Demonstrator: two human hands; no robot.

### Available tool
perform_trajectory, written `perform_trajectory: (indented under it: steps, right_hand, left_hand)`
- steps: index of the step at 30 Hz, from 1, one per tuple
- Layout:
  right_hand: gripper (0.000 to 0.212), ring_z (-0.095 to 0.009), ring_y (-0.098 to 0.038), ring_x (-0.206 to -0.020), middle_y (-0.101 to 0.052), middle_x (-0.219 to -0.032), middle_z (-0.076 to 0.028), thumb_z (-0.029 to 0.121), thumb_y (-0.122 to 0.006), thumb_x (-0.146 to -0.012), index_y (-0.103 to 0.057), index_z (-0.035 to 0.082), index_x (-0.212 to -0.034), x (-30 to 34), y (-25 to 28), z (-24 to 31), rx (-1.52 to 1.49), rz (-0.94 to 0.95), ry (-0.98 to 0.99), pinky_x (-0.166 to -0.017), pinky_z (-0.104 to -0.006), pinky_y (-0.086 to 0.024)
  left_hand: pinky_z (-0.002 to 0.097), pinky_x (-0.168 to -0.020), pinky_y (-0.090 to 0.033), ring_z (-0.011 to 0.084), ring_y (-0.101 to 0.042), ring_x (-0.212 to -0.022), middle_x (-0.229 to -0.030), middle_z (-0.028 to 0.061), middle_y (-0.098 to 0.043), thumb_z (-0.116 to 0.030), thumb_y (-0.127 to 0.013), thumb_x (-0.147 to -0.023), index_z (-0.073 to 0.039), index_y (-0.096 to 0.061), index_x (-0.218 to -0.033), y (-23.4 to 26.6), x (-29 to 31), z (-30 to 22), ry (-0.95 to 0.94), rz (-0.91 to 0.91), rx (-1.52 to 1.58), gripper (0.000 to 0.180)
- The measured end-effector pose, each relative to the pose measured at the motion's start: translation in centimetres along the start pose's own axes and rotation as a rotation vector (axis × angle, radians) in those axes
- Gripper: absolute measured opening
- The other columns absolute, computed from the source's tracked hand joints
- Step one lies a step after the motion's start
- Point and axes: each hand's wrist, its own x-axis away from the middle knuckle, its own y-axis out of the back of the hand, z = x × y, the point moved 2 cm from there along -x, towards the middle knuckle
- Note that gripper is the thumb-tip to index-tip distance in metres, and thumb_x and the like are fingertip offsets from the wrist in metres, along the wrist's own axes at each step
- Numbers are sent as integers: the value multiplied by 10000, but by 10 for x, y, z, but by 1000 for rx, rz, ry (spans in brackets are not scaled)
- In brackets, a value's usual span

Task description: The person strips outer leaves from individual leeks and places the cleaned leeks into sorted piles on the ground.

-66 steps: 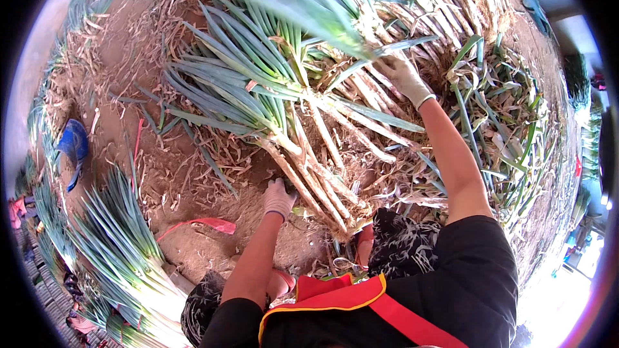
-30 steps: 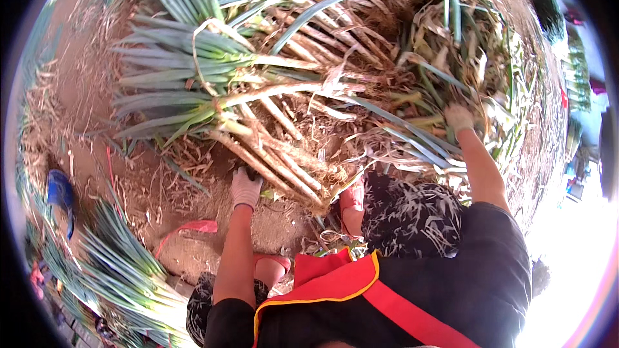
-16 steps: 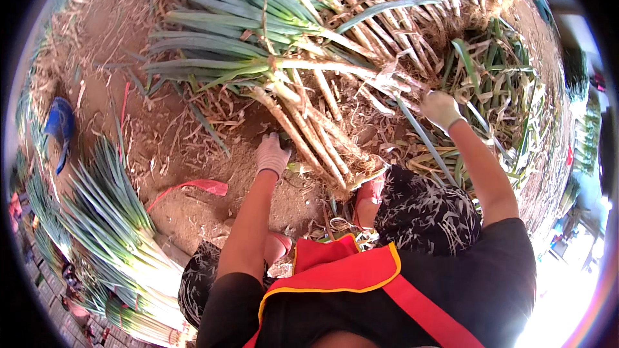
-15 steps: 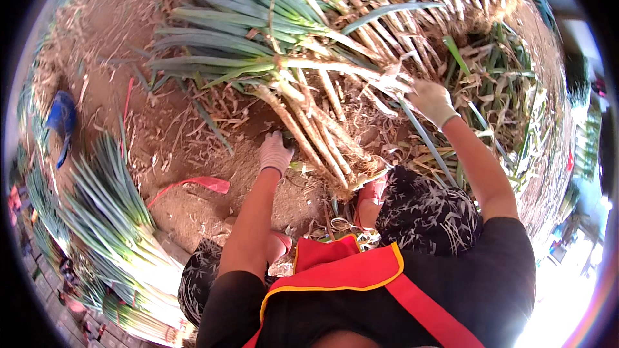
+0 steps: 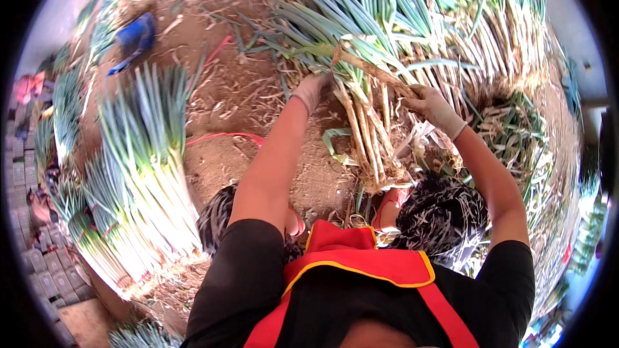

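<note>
My right hand, in a pale glove, is closed round the lower end of a long green onion, whose tan, dry-skinned stalk slants up to the left. My left hand, also gloved, reaches up to the lower leaves of the green onions lying ahead; its fingertips are dark and partly hidden, so its grip is unclear. Between the hands, several unpeeled green onions lie with their roots toward my feet. Shed dry skins hang and lie below my right hand.
A large heap of green onions spreads ahead and right. Cleaned bundles stand at left, beside a red strip. Leaf waste piles up at right. A blue object lies on the soil at far left.
My left hand has moved up and forward from the soil to the onion leaves. My right hand still holds the stalk's lower end; loose skin now hangs below it. The view has shifted left.
</note>
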Motion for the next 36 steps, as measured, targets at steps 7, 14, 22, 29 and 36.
perform_trajectory:
  steps: [7,14,22,29,36]
  right_hand:
    - [427,-89,-487,-541,-629,-781,-47,231,-617,-924,-524,-1,-1270,89,-72,98,10,-196,176,-541,-230,-460]
    - [457,-192,-617,-903,-652,-1030,-149,256,-647,-902,-519,-37,-1228,97,-169,117,-283,-120,323,-773,-262,-526]
    - [258,-108,-565,-758,-645,-848,-54,149,-706,-852,-609,-34,-1006,71,-226,240,74,-275,658,-716,-256,-467]
    - [340,-152,-582,-600,-666,-777,-117,311,-649,-889,-630,-26,-929,116,-279,177,134,-185,420,-572,-345,-516]
    - [431,-226,-620,-929,-663,-1050,-150,259,-643,-899,-552,28,-1251,132,-284,-48,69,150,98,-846,-335,-488]
  left_hand:
    - [450,-1097,-350,261,-402,-1287,-1302,111,-522,-298,-538,-941,-42,-529,-1162,17,166,-112,-484,93,702,338]
    - [417,-1176,-163,229,-347,-1334,-1396,15,-473,-365,-447,-942,-109,-509,-1270,71,226,-71,-774,12,120,420]
    - [396,-778,-523,172,-615,-941,-1095,29,-622,-267,-448,-1004,-101,-536,-1179,70,296,-25,-743,103,523,257]
    - [316,-758,-509,150,-604,-941,-1051,41,-638,-186,-561,-955,-96,-593,-1106,130,279,-23,-949,-108,599,178]
    - [378,-909,-495,181,-577,-958,-1014,50,-637,-198,-566,-953,-91,-591,-1094,139,309,-45,-760,-151,776,179]
